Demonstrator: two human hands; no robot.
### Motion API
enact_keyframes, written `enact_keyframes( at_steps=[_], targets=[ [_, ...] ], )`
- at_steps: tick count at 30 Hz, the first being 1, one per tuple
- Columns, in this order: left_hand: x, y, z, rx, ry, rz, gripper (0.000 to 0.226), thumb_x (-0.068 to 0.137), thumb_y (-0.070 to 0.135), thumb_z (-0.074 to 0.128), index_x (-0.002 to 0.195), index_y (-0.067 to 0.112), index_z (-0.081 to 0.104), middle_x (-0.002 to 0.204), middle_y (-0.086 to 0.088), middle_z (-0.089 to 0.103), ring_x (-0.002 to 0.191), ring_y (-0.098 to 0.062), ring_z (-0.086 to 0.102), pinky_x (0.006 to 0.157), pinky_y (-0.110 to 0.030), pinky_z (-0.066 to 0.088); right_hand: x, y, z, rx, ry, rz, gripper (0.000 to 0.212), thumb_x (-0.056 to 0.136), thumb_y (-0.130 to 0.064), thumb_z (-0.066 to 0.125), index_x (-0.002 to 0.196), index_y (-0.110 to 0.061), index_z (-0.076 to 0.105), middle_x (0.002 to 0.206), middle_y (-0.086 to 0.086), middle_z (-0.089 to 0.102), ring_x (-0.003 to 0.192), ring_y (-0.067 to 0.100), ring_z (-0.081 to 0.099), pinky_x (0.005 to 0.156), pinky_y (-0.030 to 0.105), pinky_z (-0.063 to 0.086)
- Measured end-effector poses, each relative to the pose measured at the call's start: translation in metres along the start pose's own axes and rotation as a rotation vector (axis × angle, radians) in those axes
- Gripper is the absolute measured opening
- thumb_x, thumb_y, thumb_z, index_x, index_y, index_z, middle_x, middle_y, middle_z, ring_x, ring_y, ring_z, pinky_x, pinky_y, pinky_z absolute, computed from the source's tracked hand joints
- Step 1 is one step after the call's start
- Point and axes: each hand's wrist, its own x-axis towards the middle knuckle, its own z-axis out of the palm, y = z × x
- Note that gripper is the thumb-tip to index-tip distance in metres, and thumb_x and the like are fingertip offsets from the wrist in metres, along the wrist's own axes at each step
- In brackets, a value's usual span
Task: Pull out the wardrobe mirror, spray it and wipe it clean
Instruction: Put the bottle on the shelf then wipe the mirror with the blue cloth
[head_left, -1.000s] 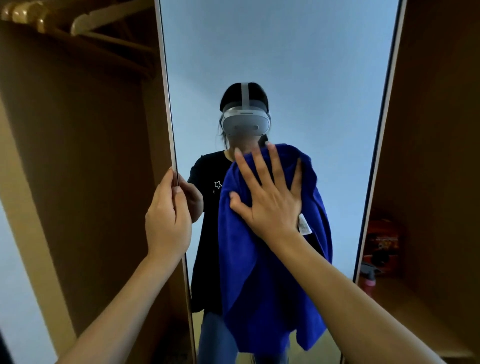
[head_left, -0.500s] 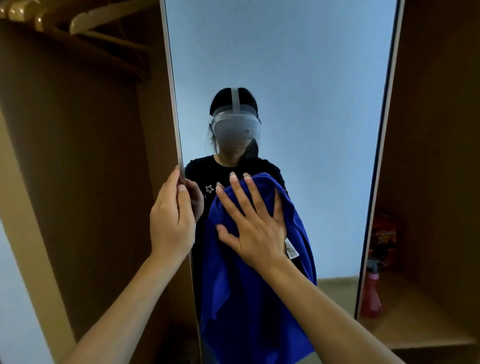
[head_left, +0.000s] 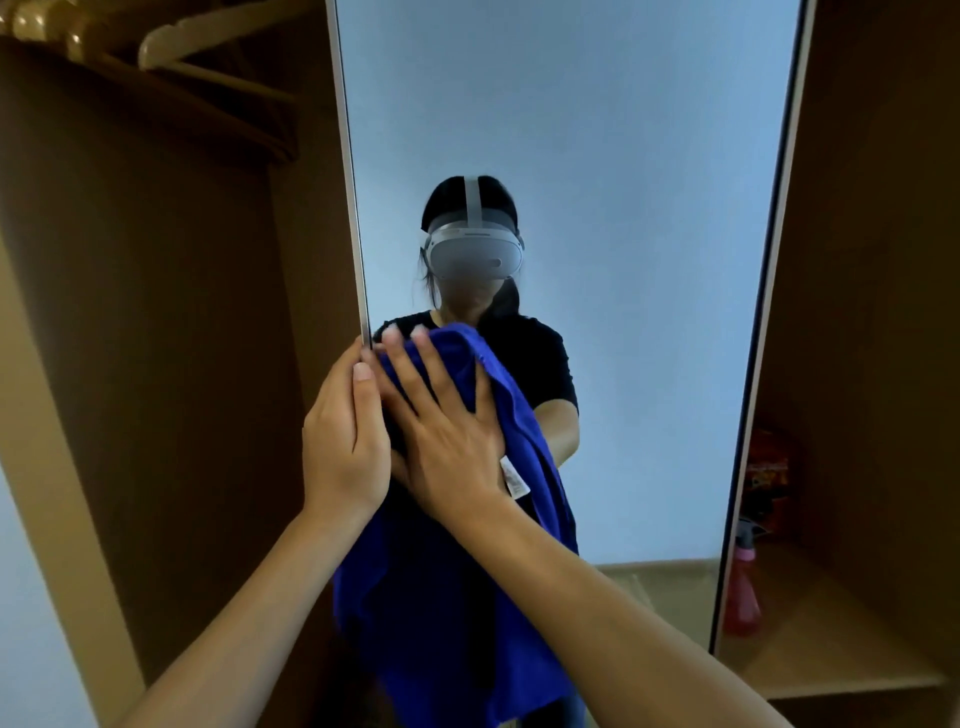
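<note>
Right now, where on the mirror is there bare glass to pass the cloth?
Free: the mirror above the headset reflection, and the strip right of the blue cloth. Crowded: the left edge, where the left hand and right hand meet.

The mirror (head_left: 623, 156) runs past the top of the frame, and its bottom edge lies below the picture, so its full height cannot be seen. The lower part of the blue cloth (head_left: 441, 623) is cut off at the bottom edge; the right hand (head_left: 447, 441) covers its upper middle. The fingertips of the left hand (head_left: 343, 441) wrap behind the mirror's left edge, out of sight. At lower right, a pink spray bottle (head_left: 740, 587) stands half hidden behind the mirror frame. Above it a red package (head_left: 769, 467) is too blurred to read. The hangers (head_left: 208, 36) at upper left are cropped.
</note>
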Motion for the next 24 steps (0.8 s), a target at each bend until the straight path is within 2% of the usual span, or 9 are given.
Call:
enact_keyframes(
  at_steps=[4,7,12,18,20,24],
  targets=[
    [0.002,-0.009,0.002,0.038,-0.019,0.000,0.062,0.101,0.051,0.020,0.132,0.008,0.051,0.126,-0.016,0.060,0.119,-0.030,0.056,0.098,-0.054,0.046,-0.039,0.004,0.015,0.002,-0.014,-0.035,0.068,0.096,-0.056,0.033,0.154,-0.028,0.012,0.162,-0.006,0.003,0.149,0.014,-0.009,0.111,0.045,0.010],
    [0.001,-0.008,0.005,0.062,0.005,0.008,0.064,0.101,0.051,0.019,0.127,0.001,0.052,0.117,-0.023,0.060,0.109,-0.036,0.058,0.089,-0.056,0.048,-0.056,0.023,0.018,-0.029,0.009,-0.008,0.066,0.095,-0.055,0.036,0.153,-0.030,0.018,0.161,-0.007,0.003,0.149,0.012,-0.004,0.115,0.045,0.001],
    [-0.003,-0.002,0.010,0.090,0.048,-0.010,0.055,0.103,0.043,0.023,0.138,0.008,0.046,0.130,-0.012,0.058,0.121,-0.024,0.056,0.098,-0.048,0.049,-0.034,0.056,0.001,-0.053,0.066,0.116,0.066,0.094,-0.054,0.038,0.153,-0.030,0.020,0.161,-0.005,0.015,0.149,0.013,0.010,0.115,0.049,-0.009],
    [-0.003,-0.001,0.013,0.100,0.076,-0.018,0.055,0.102,0.045,0.023,0.138,0.011,0.045,0.127,-0.010,0.060,0.116,-0.025,0.058,0.095,-0.049,0.049,0.013,0.047,-0.011,0.022,0.055,0.141,0.067,0.095,-0.054,0.032,0.154,-0.028,0.015,0.163,-0.002,0.012,0.149,0.017,0.003,0.115,0.052,-0.011],
    [-0.004,0.001,0.014,0.119,0.084,-0.016,0.053,0.103,0.043,0.024,0.138,0.010,0.045,0.128,-0.009,0.060,0.117,-0.023,0.057,0.096,-0.047,0.048,0.011,0.036,-0.008,0.035,0.044,0.104,0.067,0.095,-0.054,0.032,0.154,-0.028,0.015,0.163,-0.003,0.012,0.149,0.016,0.002,0.115,0.052,-0.008],
    [-0.003,-0.001,0.014,0.149,0.086,-0.005,0.054,0.103,0.045,0.024,0.139,0.010,0.045,0.131,-0.009,0.058,0.120,-0.023,0.056,0.098,-0.048,0.047,-0.015,0.021,0.002,0.045,0.003,-0.005,0.069,0.096,-0.056,0.036,0.154,-0.028,0.011,0.163,-0.004,0.007,0.149,0.014,-0.009,0.112,0.049,0.009]
  ],
)
